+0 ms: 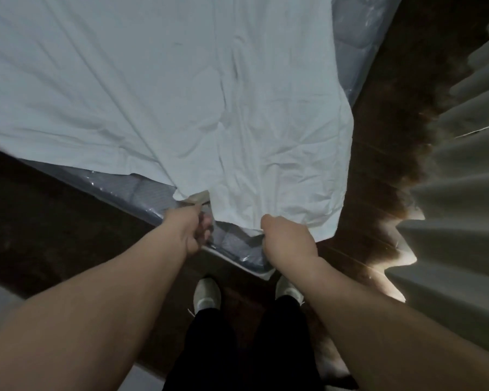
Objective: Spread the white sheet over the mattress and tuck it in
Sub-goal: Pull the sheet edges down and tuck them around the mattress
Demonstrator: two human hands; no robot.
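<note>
The white sheet lies wrinkled over most of the mattress, whose plastic-wrapped grey edge shows along the near side and at the corner in front of me. My left hand is closed on the sheet's near edge where a fold curls up. My right hand is fisted on the hem at the mattress corner, and the cloth drapes off to its right over the side.
Dark wooden floor runs along the right side of the bed. Pleated pale curtains hang at the right with light leaking at their foot. My feet in light shoes stand at the mattress corner.
</note>
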